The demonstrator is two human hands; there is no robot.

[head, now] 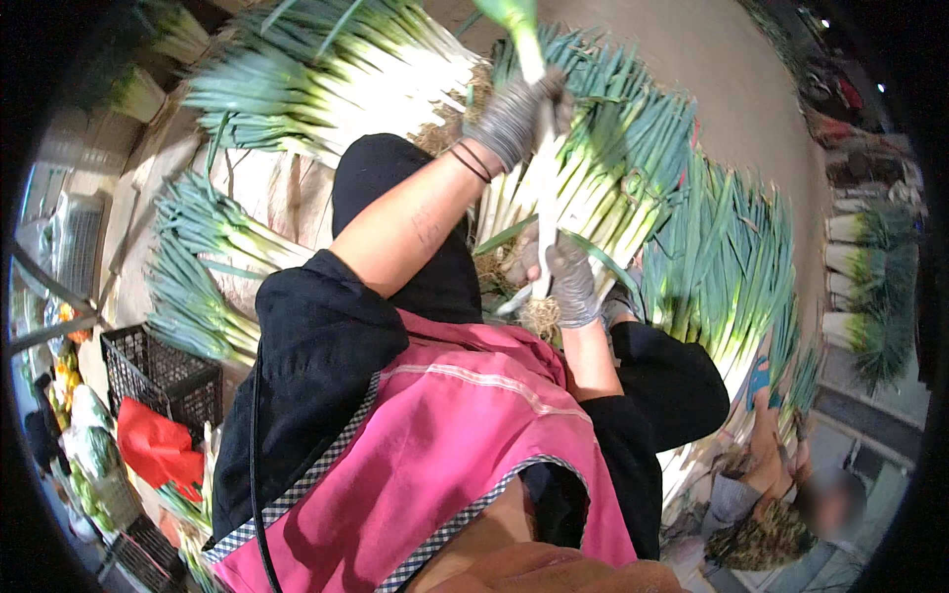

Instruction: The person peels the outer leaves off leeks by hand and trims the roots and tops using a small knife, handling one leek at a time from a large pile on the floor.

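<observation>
A single leek stands nearly upright in the picture before me, its leaf end towards the top. My left hand, in a grey glove, is closed around the upper stalk below the green leaves. Lower down, my right hand, gloved too, grips the white shank just above the root tuft. Behind the held leek lies a thick row of leeks, their white ends towards me. A loose green leaf hangs by my right hand. Blur hides some fingers of my left hand.
A large heap of leeks lies upper left, with smaller bunches below it. A black plastic crate and a red bag are at left. More leeks continue right, towards another person.
</observation>
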